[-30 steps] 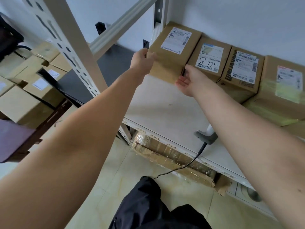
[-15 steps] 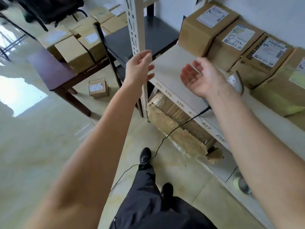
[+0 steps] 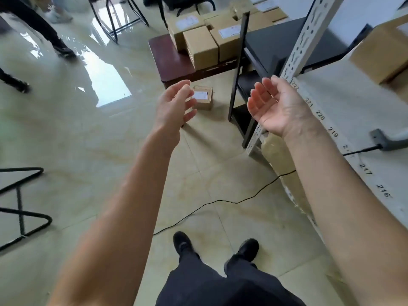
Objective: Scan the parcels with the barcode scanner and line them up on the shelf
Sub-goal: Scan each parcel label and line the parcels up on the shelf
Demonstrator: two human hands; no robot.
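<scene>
My left hand (image 3: 174,104) and my right hand (image 3: 276,104) hang in the air over the floor, both empty with relaxed fingers, the right palm turned up. A small brown parcel (image 3: 204,98) with a white label lies on the floor just beyond my left hand. Several more parcels (image 3: 201,47) are stacked on a low dark-red table (image 3: 167,60). The white shelf (image 3: 353,102) with numbered front edge runs along the right; one parcel (image 3: 382,54) stands on it at the top right. The grey barcode scanner (image 3: 390,141) lies on the shelf, its cable trailing to the floor.
A white perforated shelf post (image 3: 302,40) and a black rack (image 3: 287,43) stand behind my right hand. A wrapped bundle (image 3: 278,155) sits under the shelf. Black chair legs (image 3: 22,208) are at the left, another person's legs at the top left. My shoes (image 3: 183,241) are below.
Both hands let go of the parcel placed on the shelf and drew back. My view swung left and down from the shelf to the floor and the low table.
</scene>
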